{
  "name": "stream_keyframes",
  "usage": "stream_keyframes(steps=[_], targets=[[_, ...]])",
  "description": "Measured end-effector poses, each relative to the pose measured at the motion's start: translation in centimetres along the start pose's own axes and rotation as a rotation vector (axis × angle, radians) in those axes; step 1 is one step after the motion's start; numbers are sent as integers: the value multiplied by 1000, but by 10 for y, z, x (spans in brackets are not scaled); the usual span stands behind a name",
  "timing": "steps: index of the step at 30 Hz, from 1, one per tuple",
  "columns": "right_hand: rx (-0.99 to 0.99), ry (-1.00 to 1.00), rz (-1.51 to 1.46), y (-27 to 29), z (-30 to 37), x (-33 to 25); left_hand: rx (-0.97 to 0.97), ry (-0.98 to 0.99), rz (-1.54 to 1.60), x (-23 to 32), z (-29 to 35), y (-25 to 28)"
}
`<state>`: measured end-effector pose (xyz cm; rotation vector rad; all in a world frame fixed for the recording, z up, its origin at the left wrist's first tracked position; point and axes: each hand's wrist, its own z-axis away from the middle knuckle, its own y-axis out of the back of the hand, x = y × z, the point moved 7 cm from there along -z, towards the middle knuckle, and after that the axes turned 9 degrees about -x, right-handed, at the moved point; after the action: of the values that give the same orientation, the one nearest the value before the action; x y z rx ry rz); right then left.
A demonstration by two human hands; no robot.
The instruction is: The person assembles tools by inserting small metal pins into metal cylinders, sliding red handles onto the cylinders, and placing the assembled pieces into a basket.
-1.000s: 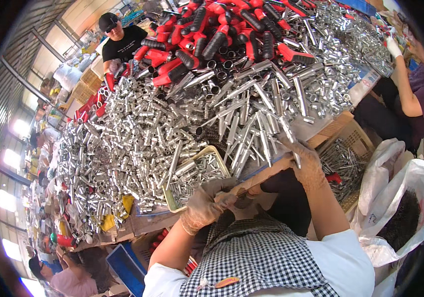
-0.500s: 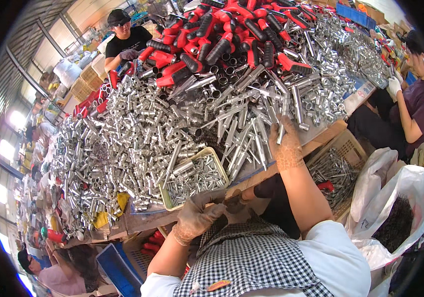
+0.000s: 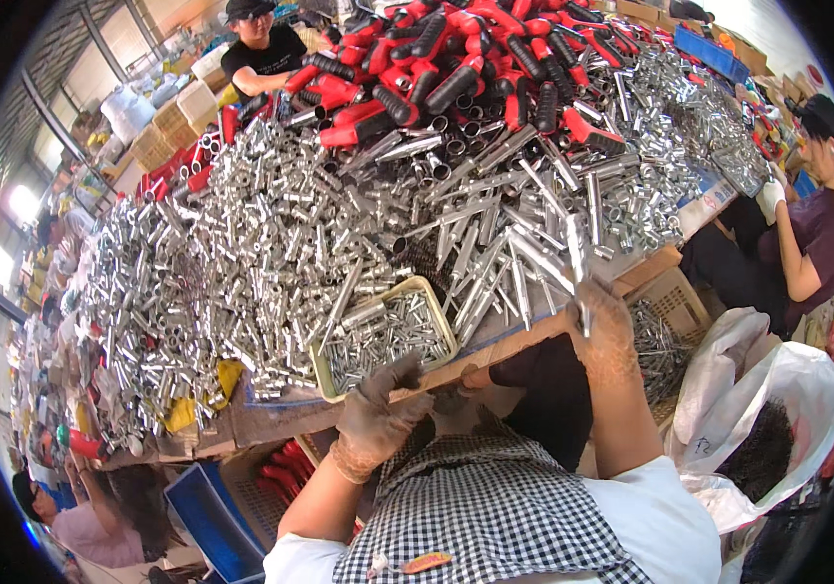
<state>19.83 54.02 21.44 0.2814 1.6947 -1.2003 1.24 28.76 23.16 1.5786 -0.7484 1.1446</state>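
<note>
My right hand (image 3: 606, 329), in a tan glove, is closed round a shiny metal tube (image 3: 578, 251) that points up, just past the table's near edge. My left hand (image 3: 378, 417), gloved likewise, hovers before a cream tray (image 3: 331, 387) with its thumb and fingers apart, and nothing shows between them. Small metal pins (image 3: 393, 341) fill the tray. Long metal tubes (image 3: 475, 263) lie loose beyond it, next to a broad heap of short metal sleeves (image 3: 261, 263).
Red and black handles (image 3: 456, 73) are piled at the back. Co-workers sit at the right (image 3: 811, 214), far left (image 3: 266, 49) and lower left (image 3: 96, 516). An open white sack (image 3: 811, 380) and a plastic crate (image 3: 680, 302) stand right of me; a blue bin (image 3: 213, 526) stands lower left.
My right hand has drawn back from the loose tubes and lifted one tube out. The left hand has stayed near the tray. The view has shifted slightly.
</note>
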Motion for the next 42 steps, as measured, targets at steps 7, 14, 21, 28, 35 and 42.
stream_keyframes(steps=[7,14,21,28,35,42], targets=[[-520,-491,89,-65,47,25,-2,-119,204,15,-21,5],[-601,-639,105,-100,66,50,-359,238,584,15,-1,-11],[-953,-259,748,-128,70,50,87,370,496,-29,42,35],[-939,223,1176,-122,68,34,199,398,508,-36,65,83],[-1036,343,1309,-134,77,39,119,374,401,-23,51,50],[-994,268,1232,-144,100,70,202,94,136,-3,34,3]])
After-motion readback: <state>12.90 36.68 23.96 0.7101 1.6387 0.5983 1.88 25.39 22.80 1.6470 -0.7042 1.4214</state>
